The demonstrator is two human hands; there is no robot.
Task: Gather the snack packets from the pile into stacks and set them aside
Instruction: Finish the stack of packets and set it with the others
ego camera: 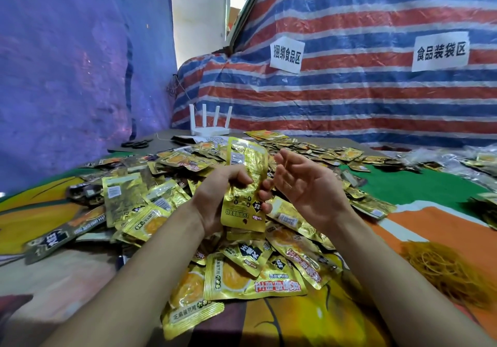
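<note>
Two hands at work, over one table (419, 228) spread with a bright printed cloth.

Item 1: left hand (217, 198), clenched round a small upright stack of packets (246, 174), thumb across the front. The stack is held above the middle of the pile; how many packets are in it cannot be counted, since only the front one shows fully.

Item 2: right hand (306, 185), released, fingers loosely spread, grasping nothing, just beside the stack. Whether it touches the stack cannot be told.

Item 3: pile of gold packets (242, 263), dozens at least, too many to count, lying loose, overlapping and facing every way.

Item 4: rubber bands (443, 271), one tangled heap, on the right.

Item 5: router (209, 124), one, with four aerials, at the far edge.

Item 6: scissors (135, 144), one pair, far left.

Item 7: paper signs (286, 54), two, on the striped sheet behind.

Handling note: foil looks slippery, so the left grip should stay firm while the free hand adds one packet at a time, same face and same way up. Tapping the edges square before setting the stack aside would probably stop it fanning out.
</note>
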